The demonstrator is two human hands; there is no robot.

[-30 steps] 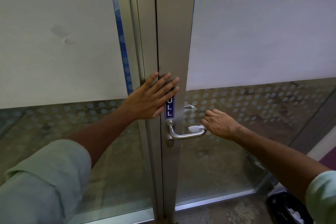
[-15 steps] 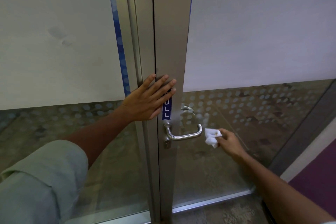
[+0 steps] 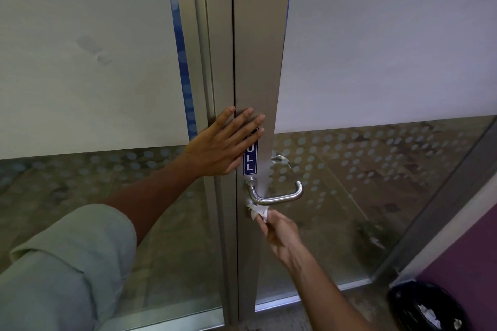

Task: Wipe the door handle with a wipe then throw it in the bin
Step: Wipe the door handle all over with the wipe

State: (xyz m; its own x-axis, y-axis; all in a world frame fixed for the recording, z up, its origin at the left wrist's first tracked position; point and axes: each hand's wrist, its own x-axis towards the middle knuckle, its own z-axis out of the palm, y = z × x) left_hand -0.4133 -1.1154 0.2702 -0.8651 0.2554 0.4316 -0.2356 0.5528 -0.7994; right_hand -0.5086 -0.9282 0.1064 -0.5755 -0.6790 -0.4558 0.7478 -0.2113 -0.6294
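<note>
A silver lever door handle (image 3: 279,195) sticks out of the metal door frame (image 3: 258,67) below a blue PULL sticker (image 3: 250,159). My right hand (image 3: 279,236) pinches a crumpled white wipe (image 3: 256,212) and presses it against the frame just under the handle's base, over the lock. My left hand (image 3: 222,144) lies flat with fingers spread on the frame above the handle, covering the top of the sticker. A black bin (image 3: 427,306) with white waste inside stands on the floor at the lower right.
Glass panels with frosted film and dot pattern flank the frame, left (image 3: 80,62) and right (image 3: 390,43). A purple wall (image 3: 468,244) runs along the right side behind the bin. The floor strip (image 3: 309,317) lies below the door.
My right hand moved off the handle's right end, drew back to the right, then came in lower left, putting the wipe under the handle's base. My left hand stayed flat on the frame.
</note>
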